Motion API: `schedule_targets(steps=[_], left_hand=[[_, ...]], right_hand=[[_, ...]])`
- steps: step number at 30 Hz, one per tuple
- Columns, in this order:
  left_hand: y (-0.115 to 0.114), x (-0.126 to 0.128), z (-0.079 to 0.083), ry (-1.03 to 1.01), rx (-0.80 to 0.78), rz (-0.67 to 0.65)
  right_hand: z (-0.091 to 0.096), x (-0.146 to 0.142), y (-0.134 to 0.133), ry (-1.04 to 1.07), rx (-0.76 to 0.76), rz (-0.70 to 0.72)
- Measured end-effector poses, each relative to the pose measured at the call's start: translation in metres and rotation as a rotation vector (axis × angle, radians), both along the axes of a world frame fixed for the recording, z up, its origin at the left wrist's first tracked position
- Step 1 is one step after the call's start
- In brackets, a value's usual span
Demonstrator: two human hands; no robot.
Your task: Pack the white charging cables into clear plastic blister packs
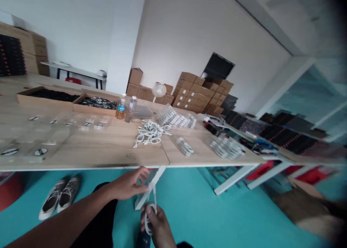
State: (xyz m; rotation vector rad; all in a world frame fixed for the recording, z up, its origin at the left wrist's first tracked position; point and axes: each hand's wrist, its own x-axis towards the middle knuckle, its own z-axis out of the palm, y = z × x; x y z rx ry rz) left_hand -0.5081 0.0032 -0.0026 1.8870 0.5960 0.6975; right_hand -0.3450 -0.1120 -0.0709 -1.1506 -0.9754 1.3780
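Observation:
My right hand (159, 226) is closed around a coiled white cable (148, 219), held low in front of the table edge. A short length of the cable rises from the coil toward my left hand (135, 183). That hand has its thumb and fingers apart, close to the upper part of the cable; I see nothing gripped in it. On the table above lies a tangled pile of white cables (151, 132). To the right of the pile sits a small bundle of coiled cables (184, 146), and farther right another group of bundles (227, 148).
Clear plastic bags with oval labels (40, 152) are spread on the left of the wooden table (108, 150). Behind them stand open cardboard trays (47, 100) and two bottles (121, 107). Shoes (58, 195) and a white table leg (151, 186) are below.

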Motion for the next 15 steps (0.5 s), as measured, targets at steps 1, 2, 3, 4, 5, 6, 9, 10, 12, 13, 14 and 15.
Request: schedule_targets(steps=[1, 2, 3, 4, 5, 6, 9, 10, 12, 13, 14, 15], left_hand=[[-0.010, 0.005, -0.015, -0.025, -0.076, 0.098], [-0.020, 0.008, -0.032, -0.021, -0.158, 0.151], [-0.031, 0.011, -0.048, 0.003, -0.246, 0.141], [-0.043, 0.014, -0.063, 0.025, -0.349, 0.072], [-0.055, 0.016, -0.076, 0.041, -0.439, -0.015], [-0.067, 0.018, -0.087, 0.041, -0.512, -0.069], [-0.094, 0.025, -0.103, -0.046, -0.694, -0.158], [-0.100, 0.028, -0.104, -0.077, -0.740, -0.171], [-0.108, 0.036, -0.103, -0.113, -0.844, -0.185], [-0.110, 0.039, -0.102, -0.123, -0.916, -0.192], [-0.113, 0.043, -0.103, -0.133, -1.003, -0.198], [-0.115, 0.046, -0.104, -0.143, -1.097, -0.203]], right_hand=[[-0.017, -0.004, -0.006, 0.085, 0.037, -0.157], [-0.033, -0.008, -0.011, 0.157, 0.061, -0.281], [-0.046, -0.011, -0.015, 0.211, 0.070, -0.364], [-0.057, -0.014, -0.018, 0.248, 0.063, -0.399], [-0.066, -0.016, -0.021, 0.265, 0.048, -0.402], [-0.072, -0.018, -0.025, 0.267, 0.031, -0.391], [-0.080, -0.018, -0.036, 0.231, -0.006, -0.362], [-0.080, -0.017, -0.040, 0.219, -0.015, -0.362], [-0.076, -0.011, -0.048, 0.205, -0.034, -0.373], [-0.072, -0.008, -0.051, 0.194, -0.042, -0.390], [-0.069, -0.006, -0.054, 0.174, -0.048, -0.418], [-0.065, -0.003, -0.056, 0.147, -0.054, -0.444]])
